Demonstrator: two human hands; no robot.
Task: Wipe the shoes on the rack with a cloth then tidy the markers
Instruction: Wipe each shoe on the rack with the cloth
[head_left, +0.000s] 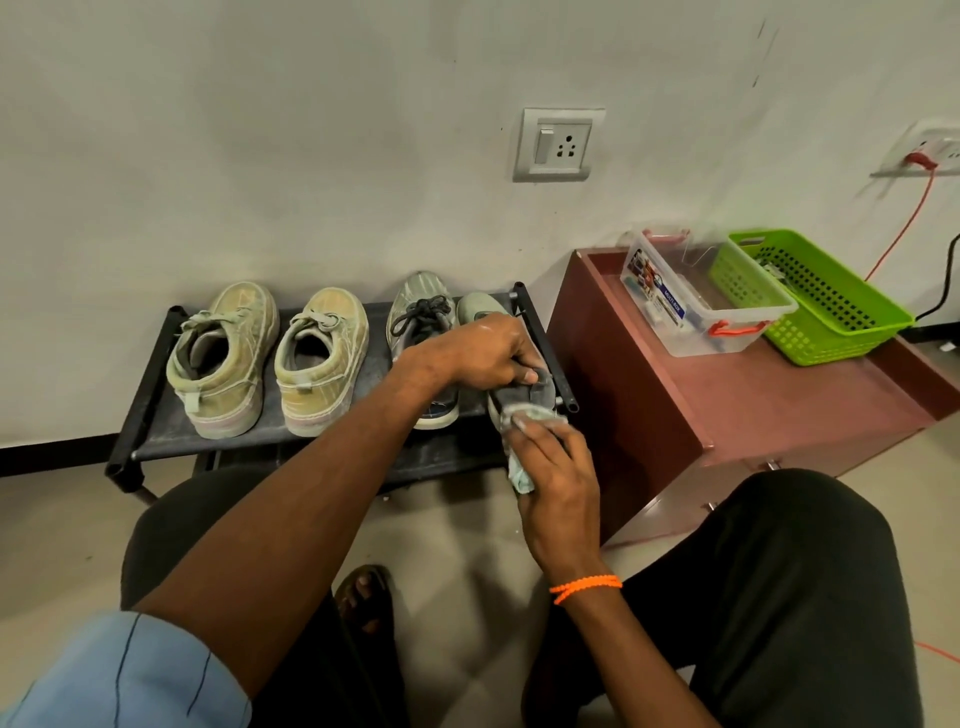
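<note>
Left hand (483, 353) grips grey lace-up shoe (519, 400) at right end of black metal rack (156, 374). Right hand (556, 467) holds crumpled pale cloth (524, 415) against heel. Advice: keep shoe steady, wipe in short strokes, turn to clean cloth face.

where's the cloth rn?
Head view, right of centre: the cloth is bunched in the right hand, pressed against the heel of the grey shoe that the left hand holds at the rack's right end.
</note>
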